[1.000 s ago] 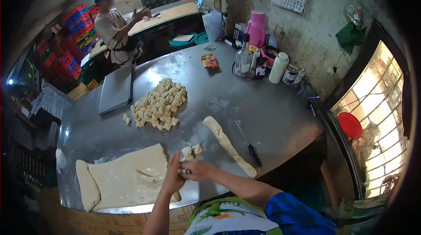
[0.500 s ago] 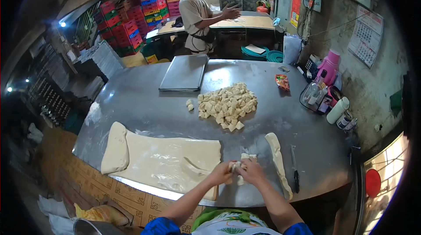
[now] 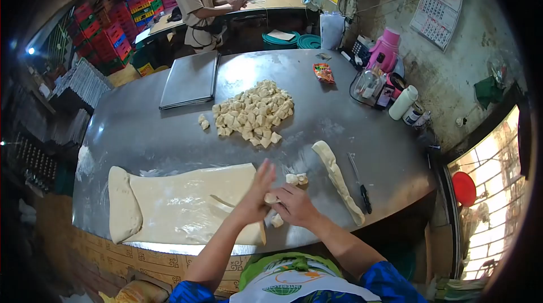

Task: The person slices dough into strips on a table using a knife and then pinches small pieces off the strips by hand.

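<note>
My left hand (image 3: 254, 197) is raised with its fingers stretched out, slightly blurred, at the right edge of a wide flat dough sheet (image 3: 178, 201). My right hand (image 3: 295, 206) is closed, with a small dough piece (image 3: 271, 198) at its fingertips, between the two hands. Other small dough lumps (image 3: 296, 179) lie just beyond the right hand, and one dough lump (image 3: 277, 220) sits below it on the metal table (image 3: 334, 235). To the right stretches a long dough strip (image 3: 338, 183), with a black-handled knife (image 3: 365, 197) beside it. The sheet's left end is folded thick.
A pile of cut dough pieces (image 3: 254, 112) lies mid-table, near stacked metal trays (image 3: 190, 78). A red packet (image 3: 323, 73), a pink thermos (image 3: 384, 48) and a white bottle (image 3: 403, 102) stand or lie at the right. A co-worker (image 3: 198, 9) stands behind the table.
My left hand has opened and lifted its fingers away from the dough, while my right hand stays at the piece. The whole view has turned right and down.
</note>
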{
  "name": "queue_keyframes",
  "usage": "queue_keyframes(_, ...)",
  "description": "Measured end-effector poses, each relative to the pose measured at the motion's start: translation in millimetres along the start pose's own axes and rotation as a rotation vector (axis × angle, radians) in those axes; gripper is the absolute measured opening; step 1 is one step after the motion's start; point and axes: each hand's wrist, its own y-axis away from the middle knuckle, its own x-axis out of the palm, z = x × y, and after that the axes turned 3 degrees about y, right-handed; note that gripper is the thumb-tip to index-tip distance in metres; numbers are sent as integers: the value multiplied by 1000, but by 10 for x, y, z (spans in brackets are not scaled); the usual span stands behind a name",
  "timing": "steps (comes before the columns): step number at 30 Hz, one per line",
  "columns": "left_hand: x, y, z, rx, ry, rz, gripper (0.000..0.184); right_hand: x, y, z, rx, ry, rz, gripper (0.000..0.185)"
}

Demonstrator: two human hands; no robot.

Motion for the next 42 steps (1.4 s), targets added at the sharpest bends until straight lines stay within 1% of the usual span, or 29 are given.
queue_keyframes(3, 68, 91, 124, -231, 291, 71, 47, -82, -64, 99, -128, -80, -141, 41)
queue_keyframes(4, 248, 175, 172, -244, 179, 17, 44, -77, -24, 15, -137, -82, -145, 41)
queue_keyframes(5, 431, 285, 185, -258, 67, -40, 40, -2, 41, -159, -4, -21, -62, 41)
queue_keyframes(6, 502, 381, 137, -257, 58, -47, 40, 104, 113, -346, 128, 38, 25, 41)
queue_keyframes(8, 577, 468, 39, -406, -342, 249, 38, 244, 190, -663, 388, 153, 194, 41)
queue_keyframes(9, 582, 396, -33, -400, -353, 243, 38, 187, 181, -775, 377, 151, 186, 41)
queue_keyframes(13, 598, 321, -419, -329, 61, 43, 37, -38, 387, -1126, 317, 201, 235, 38)
queue_keyframes(14, 642, 309, -403, -332, 51, 37, 37, -30, 339, -1078, 209, 170, 138, 35)
queue_keyframes(15, 714, 336, -331, -250, -64, -50, 38, 32, 340, -992, 116, 134, 41, 33)
queue_keyframes(16, 811, 332, -215, -159, -173, -138, 39, 51, 369, -925, 119, 132, 40, 33)
queue_keyframes(18, 944, 189, 23, 52, -388, -310, 40, 13, 348, -819, -59, -81, 263, 35)
queue_keyframes(19, 979, 237, 82, 45, -384, -297, 40, -33, 393, -722, -46, -89, 261, 35)
queue_keyframes(23, 790, 392, 288, -428, 148, -61, 42, -264, 296, -420, -11, -284, 13, 39)
queue_keyframes(24, 855, 362, 184, -515, -41, 19, 42, -245, 294, -449, -8, -284, 6, 39)
queue_keyframes(25, 922, 345, -2, -599, -230, 102, 42, -194, 306, -520, 105, -127, 82, 40)
queue_keyframes(26, 904, 351, -199, -597, -228, 106, 42, -132, 320, -616, 216, 31, 163, 40)
queue_keyframes(28, 801, 306, -460, -434, -396, 446, 37, -32, 290, -810, 435, 354, 310, 41)
queue_keyframes(29, 754, 310, -426, -424, -391, 458, 37, 35, 346, -896, 448, 356, 303, 41)
queue_keyframes(31, 602, 373, -341, -417, -188, 291, 37, 202, 545, -1012, 343, 315, 110, 41)
queue_keyframes(33, 434, 351, -198, -396, 8, 103, 36, 301, 522, -1058, 209, 285, -87, 41)
queue_keyframes(34, 410, 363, -92, -390, 16, 111, 36, 231, 456, -833, 217, 151, -1, 40)
queue_keyframes(35, 440, 342, 69, -256, -44, 18, 36, 149, 352, -609, 223, 23, 80, 39)
queue_keyframes(36, 479, 263, 242, -116, -100, -74, 36, 179, 248, -585, 231, 40, 64, 39)
queue_keyframes(38, 529, 285, 448, 132, -198, -243, 36, 323, 212, -470, -14, -143, 156, 34)
queue_keyframes(39, 491, 389, 492, 119, -180, -226, 36, 430, 241, -385, 14, -146, 157, 34)
queue_keyframes(42, 233, 345, 613, -364, 185, 93, 49, 442, 52, -130, 79, -11, -158, 27)
